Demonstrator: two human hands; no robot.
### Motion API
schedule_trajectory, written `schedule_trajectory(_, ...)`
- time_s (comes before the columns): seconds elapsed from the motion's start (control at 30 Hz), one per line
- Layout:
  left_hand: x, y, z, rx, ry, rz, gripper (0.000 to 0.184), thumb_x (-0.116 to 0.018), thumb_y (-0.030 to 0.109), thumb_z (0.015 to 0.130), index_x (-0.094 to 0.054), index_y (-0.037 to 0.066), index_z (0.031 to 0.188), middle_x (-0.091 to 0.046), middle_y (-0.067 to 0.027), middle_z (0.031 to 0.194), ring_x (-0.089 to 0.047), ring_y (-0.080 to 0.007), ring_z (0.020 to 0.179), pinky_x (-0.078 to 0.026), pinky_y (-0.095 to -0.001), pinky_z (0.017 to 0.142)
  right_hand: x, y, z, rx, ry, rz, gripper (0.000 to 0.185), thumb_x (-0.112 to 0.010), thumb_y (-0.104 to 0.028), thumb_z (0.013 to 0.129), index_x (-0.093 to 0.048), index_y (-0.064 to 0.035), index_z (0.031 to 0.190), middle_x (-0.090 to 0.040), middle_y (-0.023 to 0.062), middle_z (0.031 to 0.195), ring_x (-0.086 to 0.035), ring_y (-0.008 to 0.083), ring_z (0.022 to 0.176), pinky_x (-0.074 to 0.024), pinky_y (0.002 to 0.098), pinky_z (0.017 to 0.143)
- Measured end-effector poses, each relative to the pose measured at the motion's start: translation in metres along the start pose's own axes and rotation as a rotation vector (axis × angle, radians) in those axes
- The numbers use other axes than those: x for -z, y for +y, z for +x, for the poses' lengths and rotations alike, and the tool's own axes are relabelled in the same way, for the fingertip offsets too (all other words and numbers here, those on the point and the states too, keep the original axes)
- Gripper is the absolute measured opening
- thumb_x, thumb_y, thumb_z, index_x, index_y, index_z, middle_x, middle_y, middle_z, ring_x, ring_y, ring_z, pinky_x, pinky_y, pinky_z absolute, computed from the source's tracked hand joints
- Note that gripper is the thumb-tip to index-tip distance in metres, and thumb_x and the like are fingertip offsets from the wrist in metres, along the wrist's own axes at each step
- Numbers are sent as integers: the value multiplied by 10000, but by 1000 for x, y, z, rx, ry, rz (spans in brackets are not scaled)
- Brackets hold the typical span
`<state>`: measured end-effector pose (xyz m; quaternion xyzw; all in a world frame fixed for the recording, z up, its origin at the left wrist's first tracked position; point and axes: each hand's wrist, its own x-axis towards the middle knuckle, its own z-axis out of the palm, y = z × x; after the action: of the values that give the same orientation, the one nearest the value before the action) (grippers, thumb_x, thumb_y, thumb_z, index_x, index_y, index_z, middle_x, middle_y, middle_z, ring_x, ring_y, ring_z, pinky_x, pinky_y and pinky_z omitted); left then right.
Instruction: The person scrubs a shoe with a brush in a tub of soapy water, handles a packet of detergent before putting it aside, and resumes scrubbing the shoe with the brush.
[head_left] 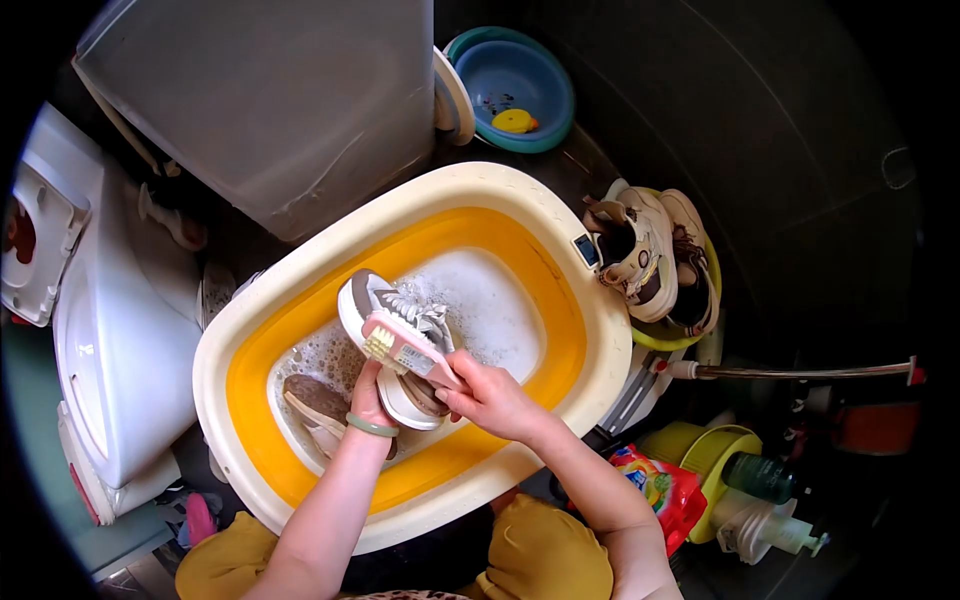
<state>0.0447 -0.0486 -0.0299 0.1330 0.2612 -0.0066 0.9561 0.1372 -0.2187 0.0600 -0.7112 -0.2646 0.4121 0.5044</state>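
Note:
Above the soapy water in a yellow and cream tub [250, 330], my left hand [367, 398] is closed around the side of a grey and white sneaker [362, 298]. A green bangle circles that wrist. My right hand [492, 395] grips a pink scrubbing brush [437, 368] by its handle end. The brush lies across the sneaker, its pale bristles [380, 343] turned partly up and a label showing on it. A second sneaker [318, 405], brownish grey, rests in the suds at the tub's lower left, partly hidden by my left forearm.
Several more shoes [645, 255] sit in a yellow-green basin right of the tub. Blue basins [515, 85] with a yellow toy duck [514, 121] stand behind. A white toilet [120, 330] is at left, a grey appliance [270, 90] at upper left, a red detergent bag [668, 490] lower right.

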Motion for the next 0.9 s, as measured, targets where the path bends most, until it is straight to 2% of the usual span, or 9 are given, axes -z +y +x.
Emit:
schedule_trajectory(0.03, -1, -2, 5, 0, -1, -7, 623, -685, 347, 740, -448, 31, 1223, -549, -145, 1156, -536, -288, 1057, -433, -422, 936, 1, 0, 2, -4, -3, -5, 191, -544, -147, 864, -486, -53, 1019, -590, 91, 798, -603, 152, 647, -488, 294, 598)
schedule_trajectory(0.1, -2, -6, 15, -19, 99, 36, 661, -683, 370, 743, -421, 33, 1248, -530, -139, 1176, -523, -281, 1070, -431, -414, 939, 6, -1, 8, 149, 169, -259, 230, -549, -146, 819, -470, -87, 1027, -573, 153, 776, -599, 298, 649, -482, 382, 601)
schedule_trajectory(0.13, -19, -7, 15, -10, 102, 71, 691, -667, 391, 759, -379, 42, 1282, -500, -131, 1212, -492, -273, 1107, -401, -411, 972, 13, -5, 11, 248, 263, -334, 232, -565, -140, 791, -492, -92, 1006, -578, 140, 780, -595, 307, 646, -480, 388, 589)
schedule_trajectory(0.27, -39, -5, 24, 199, -119, 264, 689, -606, 419, 812, -295, 142, 1360, -420, -39, 1320, -348, -225, 1249, -302, -452, 987, 71, -46, 21, 371, 445, -521, 153, -614, -87, 733, -499, -79, 833, -567, 103, 681, -589, 288, 605, -475, 362, 529)
schedule_trajectory(0.33, -51, 8, 16, 207, -209, 411, 668, -560, 444, 837, -273, 194, 1386, -365, -75, 1377, -337, -233, 1267, -297, -444, 993, 105, -64, 21, 357, 520, -533, 156, -615, -50, 737, -504, -68, 845, -579, 101, 682, -610, 254, 616, -490, 328, 549)
schedule_trajectory(0.43, -40, 25, 6, 194, -191, 466, 683, -525, 459, 853, -217, 221, 1414, -328, -97, 1402, -319, -237, 1282, -288, -436, 993, 147, -99, 17, 409, 650, -688, 193, -570, 38, 742, -515, -42, 909, -560, 54, 700, -592, 138, 625, -482, 269, 557)
schedule_trajectory(0.53, -16, 38, -10, 166, -101, 450, 664, -484, 464, 873, -194, 227, 1422, -314, -107, 1411, -315, -241, 1286, -286, -424, 992, 198, -103, 31, 320, 793, -853, 135, -552, -19, 784, -531, -53, 913, -526, 75, 686, -516, 143, 604, -441, 259, 570)
schedule_trajectory(0.63, 9, 48, -22, 124, -12, 412, 630, -454, 454, 891, -200, 224, 1419, -325, -107, 1405, -324, -239, 1281, -291, -415, 990, 246, -98, 65, 212, 858, -955, 143, -524, -119, 804, -521, -42, 924, -573, 146, 775, -561, 271, 698, -450, 319, 650)
schedule_trajectory(0.9, 19, 54, -22, 76, 113, 336, 574, -432, 397, 916, -221, 200, 1411, -380, -97, 1373, -395, -213, 1234, -347, -366, 947, 300, -3, 154, -139, 783, -1124, 164, -517, -199, 804, -532, -80, 916, -600, 177, 895, -563, 368, 886, -442, 420, 733)
